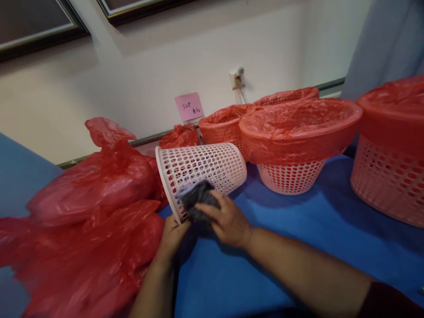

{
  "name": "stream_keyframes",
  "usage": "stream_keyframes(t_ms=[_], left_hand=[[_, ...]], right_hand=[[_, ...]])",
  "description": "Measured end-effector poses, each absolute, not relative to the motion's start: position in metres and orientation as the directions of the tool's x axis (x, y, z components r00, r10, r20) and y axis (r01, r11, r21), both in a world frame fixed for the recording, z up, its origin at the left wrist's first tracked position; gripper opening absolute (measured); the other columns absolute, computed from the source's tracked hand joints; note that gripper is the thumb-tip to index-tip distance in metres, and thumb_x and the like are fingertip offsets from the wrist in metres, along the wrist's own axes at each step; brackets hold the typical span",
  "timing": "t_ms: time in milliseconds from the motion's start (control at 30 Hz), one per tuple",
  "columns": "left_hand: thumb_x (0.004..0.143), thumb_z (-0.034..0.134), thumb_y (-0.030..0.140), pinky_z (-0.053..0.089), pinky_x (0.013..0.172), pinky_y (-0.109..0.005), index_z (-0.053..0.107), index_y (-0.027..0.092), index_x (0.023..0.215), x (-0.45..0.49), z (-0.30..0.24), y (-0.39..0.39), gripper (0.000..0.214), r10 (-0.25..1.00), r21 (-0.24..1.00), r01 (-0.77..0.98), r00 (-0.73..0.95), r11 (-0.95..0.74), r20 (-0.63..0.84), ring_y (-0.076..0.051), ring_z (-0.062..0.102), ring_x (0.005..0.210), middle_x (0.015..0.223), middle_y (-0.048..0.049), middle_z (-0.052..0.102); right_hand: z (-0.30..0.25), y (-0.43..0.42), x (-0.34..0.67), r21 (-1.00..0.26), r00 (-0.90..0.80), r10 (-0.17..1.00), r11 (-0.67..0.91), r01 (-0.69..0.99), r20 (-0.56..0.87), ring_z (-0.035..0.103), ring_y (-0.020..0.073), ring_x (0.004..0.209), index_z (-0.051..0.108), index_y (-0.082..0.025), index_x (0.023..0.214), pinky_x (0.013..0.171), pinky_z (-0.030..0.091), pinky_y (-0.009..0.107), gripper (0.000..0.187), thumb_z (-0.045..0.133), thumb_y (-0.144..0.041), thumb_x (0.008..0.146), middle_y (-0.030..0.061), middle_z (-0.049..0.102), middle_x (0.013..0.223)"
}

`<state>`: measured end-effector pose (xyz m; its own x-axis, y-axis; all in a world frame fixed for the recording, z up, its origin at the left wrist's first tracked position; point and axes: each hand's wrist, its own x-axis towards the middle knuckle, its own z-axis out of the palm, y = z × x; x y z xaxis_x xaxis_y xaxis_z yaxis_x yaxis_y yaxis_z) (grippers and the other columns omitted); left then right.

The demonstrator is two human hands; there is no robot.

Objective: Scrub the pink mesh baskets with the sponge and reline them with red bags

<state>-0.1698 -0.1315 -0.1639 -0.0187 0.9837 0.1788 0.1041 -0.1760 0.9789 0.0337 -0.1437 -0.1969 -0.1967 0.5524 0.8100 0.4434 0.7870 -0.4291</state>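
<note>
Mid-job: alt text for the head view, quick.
The right hand presses a dark cloth against a white basket lying on its side on a blue table; the left hand holds its rim. Red bags lie left, lined baskets right.

Loose red plastic bags [89,221] pile at the left of the blue table [298,247]; four red-lined baskets [291,176] stand along the wall near a pink note [189,106]

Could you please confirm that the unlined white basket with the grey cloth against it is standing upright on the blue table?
Not quite: the head view shows the unlined white basket lying on its side, not upright, on the blue table, with the grey cloth against it.
</note>
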Motion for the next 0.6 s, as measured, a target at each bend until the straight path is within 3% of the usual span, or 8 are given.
stream_keyframes(t_ms=[67, 133, 200, 300, 400, 467, 533, 600], left_hand=[[0.062, 0.088, 0.03, 0.062, 0.092, -0.041, 0.083, 0.012, 0.103, -0.166, -0.159, -0.135, 0.044, 0.989, 0.986, 0.081, -0.007, -0.148, 0.149, -0.034, 0.076, 0.101, 0.108, -0.0152, 0.081], [0.061, 0.088, 0.028, 0.061, 0.094, -0.04, 0.083, 0.012, 0.103, -0.162, -0.155, -0.138, 0.045, 0.989, 0.987, 0.074, -0.044, -0.141, 0.144, -0.033, 0.076, 0.102, 0.109, -0.0155, 0.081], [0.059, 0.09, 0.026, 0.061, 0.093, -0.04, 0.083, 0.012, 0.101, -0.159, -0.152, -0.139, 0.045, 0.986, 0.986, 0.082, -0.078, -0.143, 0.149, -0.033, 0.076, 0.101, 0.107, -0.0155, 0.081], [0.056, 0.091, 0.026, 0.062, 0.088, -0.037, 0.084, 0.013, 0.098, -0.158, -0.152, -0.137, 0.044, 0.982, 0.987, 0.055, -0.104, -0.153, 0.158, -0.031, 0.077, 0.094, 0.103, -0.0138, 0.082], [0.056, 0.091, 0.028, 0.063, 0.079, -0.034, 0.083, 0.016, 0.091, -0.162, -0.157, -0.135, 0.038, 0.976, 0.983, 0.024, -0.12, -0.18, 0.182, -0.027, 0.077, 0.083, 0.093, -0.0096, 0.083], [0.056, 0.091, 0.029, 0.063, 0.075, -0.032, 0.082, 0.017, 0.086, -0.166, -0.159, -0.134, 0.033, 0.973, 0.982, 0.029, -0.132, -0.187, 0.19, -0.025, 0.076, 0.078, 0.087, -0.0076, 0.082], [0.056, 0.091, 0.026, 0.063, 0.074, -0.032, 0.082, 0.016, 0.085, -0.168, -0.159, -0.134, 0.032, 0.975, 0.984, 0.041, -0.136, -0.171, 0.175, -0.026, 0.076, 0.078, 0.086, -0.0079, 0.082], [0.056, 0.09, 0.024, 0.063, 0.078, -0.033, 0.082, 0.015, 0.087, -0.167, -0.157, -0.135, 0.033, 0.976, 0.986, 0.049, -0.139, -0.161, 0.166, -0.027, 0.076, 0.083, 0.091, -0.009, 0.082]], right_hand=[[-0.2, -0.124, 0.046, -0.619, 0.096, 0.668, 0.613, 0.491, 0.738, 0.046, 0.0308, 0.14, 0.055, -0.029, 0.147, 0.116, 0.045, 0.054, 0.062, 0.058, -0.011, 0.088, 0.0137, 0.041, 0.152], [-0.202, -0.108, 0.057, -0.771, 0.342, 0.713, 0.444, 0.455, 0.612, 0.046, 0.0312, 0.142, 0.05, -0.025, 0.151, 0.119, 0.042, 0.055, 0.061, 0.055, -0.014, 0.091, 0.0158, 0.041, 0.15], [-0.202, -0.103, 0.061, -0.825, 0.429, 0.719, 0.376, 0.422, 0.547, 0.049, 0.0311, 0.14, 0.045, -0.023, 0.154, 0.118, 0.044, 0.055, 0.062, 0.054, -0.016, 0.093, 0.0172, 0.042, 0.148], [-0.2, -0.121, 0.049, -0.69, 0.199, 0.709, 0.516, 0.507, 0.676, 0.045, 0.0329, 0.142, 0.045, -0.026, 0.155, 0.116, 0.045, 0.055, 0.068, 0.059, -0.014, 0.09, 0.0172, 0.039, 0.152], [-0.198, -0.148, 0.031, -0.386, -0.269, 0.553, 0.785, 0.484, 0.788, 0.048, 0.0314, 0.138, 0.05, -0.036, 0.152, 0.11, 0.05, 0.052, 0.072, 0.065, -0.011, 0.086, 0.0124, 0.041, 0.154], [-0.198, -0.153, 0.027, -0.288, -0.405, 0.466, 0.857, 0.426, 0.787, 0.053, 0.0285, 0.131, 0.054, -0.04, 0.147, 0.106, 0.053, 0.049, 0.068, 0.066, -0.011, 0.087, 0.0099, 0.047, 0.15], [-0.2, -0.143, 0.033, -0.356, -0.313, 0.528, 0.809, 0.467, 0.79, 0.053, 0.0285, 0.132, 0.058, -0.037, 0.144, 0.108, 0.052, 0.049, 0.064, 0.063, -0.009, 0.087, 0.0103, 0.048, 0.149], [-0.202, -0.123, 0.047, -0.555, -0.03, 0.667, 0.642, 0.529, 0.744, 0.05, 0.0309, 0.137, 0.059, -0.031, 0.145, 0.113, 0.048, 0.053, 0.062, 0.059, -0.008, 0.087, 0.0134, 0.044, 0.151]])
